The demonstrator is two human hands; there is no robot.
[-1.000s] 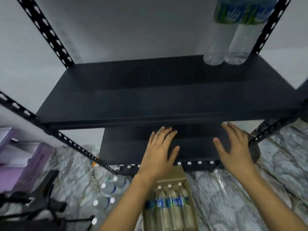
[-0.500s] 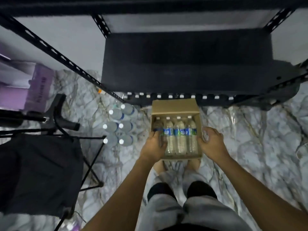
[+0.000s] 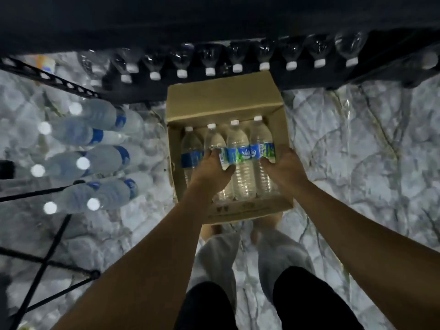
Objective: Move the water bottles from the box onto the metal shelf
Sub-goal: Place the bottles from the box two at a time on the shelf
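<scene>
Holding both arms down into open brown cardboard box (image 3: 223, 101), which is sitting on grey marbled floor (image 3: 357, 151) just in front of black metal shelf (image 3: 214, 20). Four bottles sitting side by side inside (caps pointing toward shelf). My left hand (image 3: 209, 170) curling round second clear plastic water bottle from left (image 3: 215, 141). My right hand (image 3: 283, 165) wrapping rightmost clear bottle (image 3: 260, 136) at blue-green label. Row of white-capped bottles (image 3: 235, 60) lining shelf's lowest board.

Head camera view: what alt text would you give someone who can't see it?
Seen from above, a person's left hand and right hand each grip one of four water bottles in an open cardboard box on a marble floor. More bottles line the dark metal shelf beyond it.
</scene>
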